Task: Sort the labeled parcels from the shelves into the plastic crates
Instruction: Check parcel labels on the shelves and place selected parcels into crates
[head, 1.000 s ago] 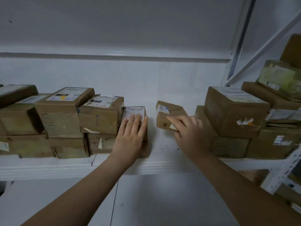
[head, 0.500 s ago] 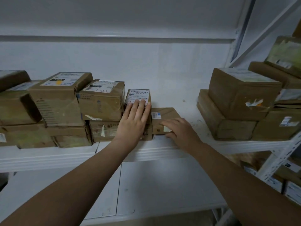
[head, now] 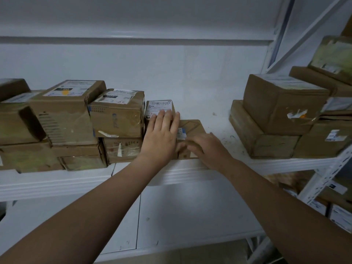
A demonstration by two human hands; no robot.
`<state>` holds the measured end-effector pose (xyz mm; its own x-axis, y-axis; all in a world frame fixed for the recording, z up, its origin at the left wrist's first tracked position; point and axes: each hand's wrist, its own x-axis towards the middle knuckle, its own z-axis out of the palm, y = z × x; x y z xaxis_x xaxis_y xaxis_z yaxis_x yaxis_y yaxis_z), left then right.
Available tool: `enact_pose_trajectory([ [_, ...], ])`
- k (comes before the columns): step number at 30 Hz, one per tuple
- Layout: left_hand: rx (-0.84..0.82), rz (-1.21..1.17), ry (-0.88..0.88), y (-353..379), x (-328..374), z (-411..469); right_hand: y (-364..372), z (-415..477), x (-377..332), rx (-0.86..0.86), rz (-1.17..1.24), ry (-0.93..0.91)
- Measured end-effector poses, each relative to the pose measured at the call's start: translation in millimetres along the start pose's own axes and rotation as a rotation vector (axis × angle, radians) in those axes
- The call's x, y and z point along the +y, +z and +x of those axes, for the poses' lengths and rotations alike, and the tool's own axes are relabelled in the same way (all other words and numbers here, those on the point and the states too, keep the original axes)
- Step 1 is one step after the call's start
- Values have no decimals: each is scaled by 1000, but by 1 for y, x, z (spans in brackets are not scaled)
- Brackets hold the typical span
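White shelf (head: 215, 119), left hand (head: 162, 138) flat on labeled parcel (head: 159, 105), right hand (head: 207, 149) flat on carton (head: 192, 126)

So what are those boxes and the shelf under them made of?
The small parcel under the left hand looks like matte brown cardboard: plain dull faces, with a white paper label on top. The shelf looks like white-painted metal, smooth but scuffed. Its perforated upright suggests steel, though that is a guess.

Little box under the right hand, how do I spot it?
On the white shelf, find the gap between the left pile and right pile. The little box lies flat under the right hand. It is the flattest, unstacked, with a small blue sticker.
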<state>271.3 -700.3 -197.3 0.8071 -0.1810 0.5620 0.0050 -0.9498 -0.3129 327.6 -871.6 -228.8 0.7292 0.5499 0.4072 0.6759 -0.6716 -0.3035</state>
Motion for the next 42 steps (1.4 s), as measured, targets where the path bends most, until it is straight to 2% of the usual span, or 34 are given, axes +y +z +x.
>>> enact_pose_trajectory([
  [4, 23, -121, 27, -21, 17, 17, -41, -11, -6, 319, 39, -13],
  [7, 74, -329, 33, -40, 36, 33, -78, -27, 9, 520, -24, -27],
  [11, 70, -627, 16, -63, 72, 58, -124, -57, 43, 662, -161, 16],
  [15, 60, -878, 59, -78, 122, 85, -161, -87, 71, 695, -214, 150],
  [19, 3, -877, 95, -85, 163, 116, -182, -105, 92, 654, -179, 288],
  [22, -77, -800, 102, -78, 180, 137, -197, -107, 102, 591, -49, 391],
  [25, -129, -883, 58, -70, 186, 146, -203, -104, 104, 595, 188, 469],
  [28, -57, -942, 27, -67, 189, 143, -203, -97, 105, 586, 371, 491],
  [32, 5, -1078, -92, -65, 191, 130, -207, -87, 105, 544, 450, 500],
  [38, 214, -1569, -361, -74, 198, 97, -204, -83, 101, 518, 661, 406],
  [42, 295, -1760, -504, -80, 197, 96, -196, -82, 98, 541, 708, 398],
])
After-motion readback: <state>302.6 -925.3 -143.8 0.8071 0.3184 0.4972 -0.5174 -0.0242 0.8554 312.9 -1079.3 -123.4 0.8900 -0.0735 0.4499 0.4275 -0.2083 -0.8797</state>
